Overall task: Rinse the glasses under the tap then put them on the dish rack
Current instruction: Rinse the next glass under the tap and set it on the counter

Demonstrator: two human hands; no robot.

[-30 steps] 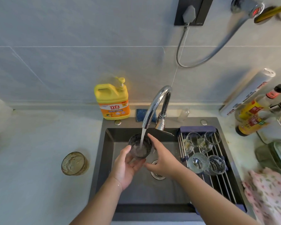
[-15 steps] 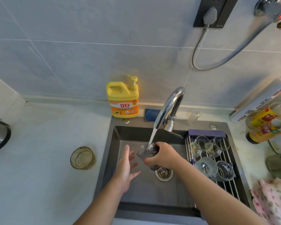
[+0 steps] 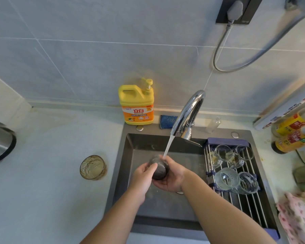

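Our left hand [image 3: 141, 176] and right hand [image 3: 173, 176] curl round a dark glass [image 3: 159, 169] under the tap [image 3: 188, 110] stream above the sink [image 3: 125, 164], amber glass [image 3: 93, 167] on pale tabletop [image 3: 42, 182], grey tiled wall [image 3: 95, 59] behind

The yellow detergent bottle [image 3: 137, 104] reads "立白".

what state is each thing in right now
tap, running
dark glass, tilted, held under the stream
left hand, grips dark glass
right hand, grips dark glass
amber glass, upright on counter
rack glasses, resting on dish rack
plug, in socket
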